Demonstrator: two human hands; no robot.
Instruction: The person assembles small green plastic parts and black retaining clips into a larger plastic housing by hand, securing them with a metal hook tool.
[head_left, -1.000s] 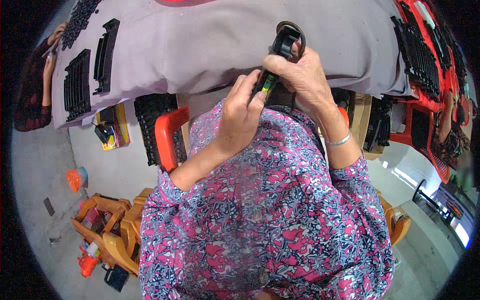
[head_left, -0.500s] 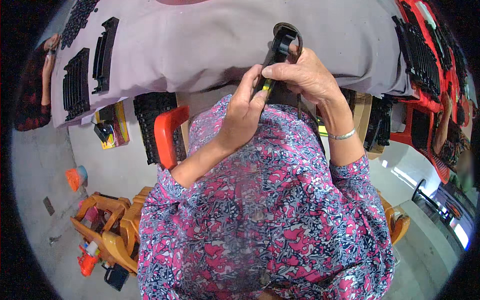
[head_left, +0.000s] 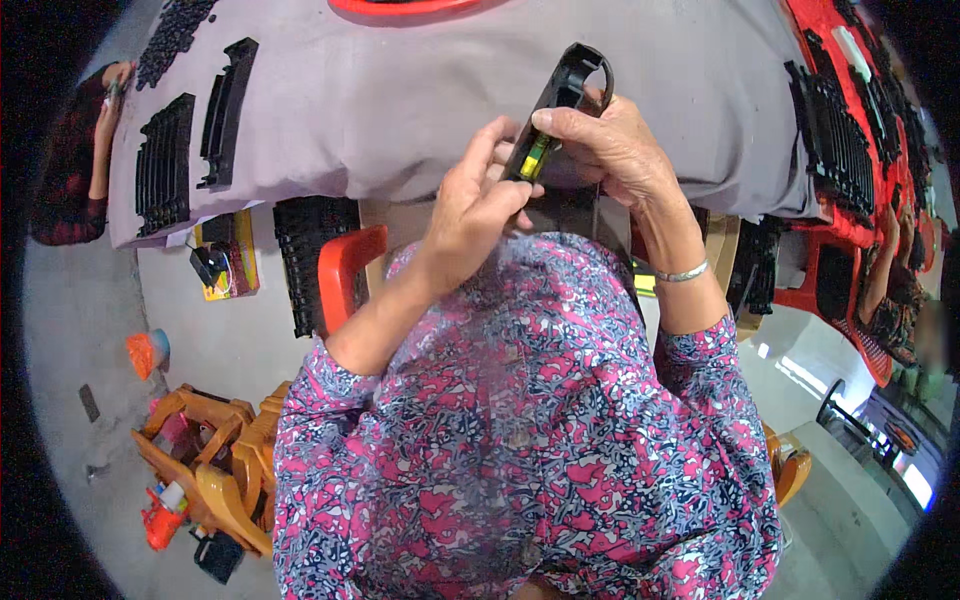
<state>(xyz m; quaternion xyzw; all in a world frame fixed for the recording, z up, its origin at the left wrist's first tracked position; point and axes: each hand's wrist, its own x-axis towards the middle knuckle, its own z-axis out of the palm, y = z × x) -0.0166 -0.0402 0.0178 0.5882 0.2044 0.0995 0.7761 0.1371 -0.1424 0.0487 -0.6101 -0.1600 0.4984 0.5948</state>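
My right hand [head_left: 635, 150] grips a black plastic level body [head_left: 566, 88] over the near edge of the cloth-covered table. This long, narrow piece tilts up to the right and has a hollow, rounded far end. A yellow-green vial [head_left: 534, 158] sits in its near part. The right thumb presses on the side just above the vial, while the other fingers wrap behind, partly hidden. At the near end, my left hand [head_left: 462, 215] holds the piece, thumb tip by the vial's lower end and fingers bent underneath. What the left fingertips touch below is hidden.
Racks of black strips [head_left: 165, 165] lie on the grey cloth [head_left: 400, 110] at left, near small black pieces [head_left: 175, 40]. More black strips [head_left: 832, 140] lie at right. A red chair arm [head_left: 335, 270] stands left of my lap. Other people's arms [head_left: 103, 155] show at both sides.
The black level body has turned so its hollow inner side and the vial show more. My left hand has shifted slightly left and loosened its fingers along the piece.
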